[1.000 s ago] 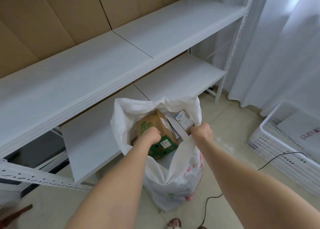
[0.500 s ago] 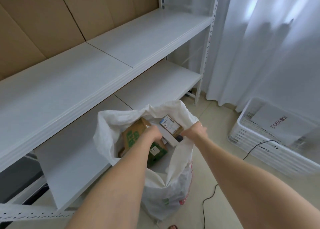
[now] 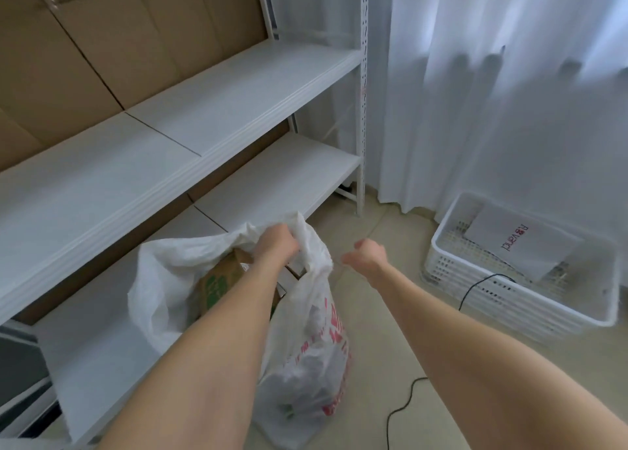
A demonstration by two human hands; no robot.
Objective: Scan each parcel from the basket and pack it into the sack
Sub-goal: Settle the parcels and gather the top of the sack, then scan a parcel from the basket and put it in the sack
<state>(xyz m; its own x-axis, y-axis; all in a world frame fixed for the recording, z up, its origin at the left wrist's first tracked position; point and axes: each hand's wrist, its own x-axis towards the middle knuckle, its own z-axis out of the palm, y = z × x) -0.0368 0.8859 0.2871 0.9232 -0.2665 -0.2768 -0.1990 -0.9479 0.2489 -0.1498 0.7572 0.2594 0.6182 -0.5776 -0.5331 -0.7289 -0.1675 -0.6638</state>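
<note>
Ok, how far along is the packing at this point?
Done: a green-printed box sits in the sack. In hand: the left hand grips the sack's rim; the right hand is curled, holding nothing. Left: a grey mailer lies in the basket, not yet packed.

place: probably a storeroom | white metal shelving (image 3: 238, 85) | cardboard sheets (image 3: 119, 41) | parcel basket (image 3: 503, 308)

One sack (image 3: 306, 364), one basket (image 3: 492, 289), two hands (image 3: 277, 244) (image 3: 368, 255), two shelves (image 3: 170, 164) (image 3: 282, 177)
</note>
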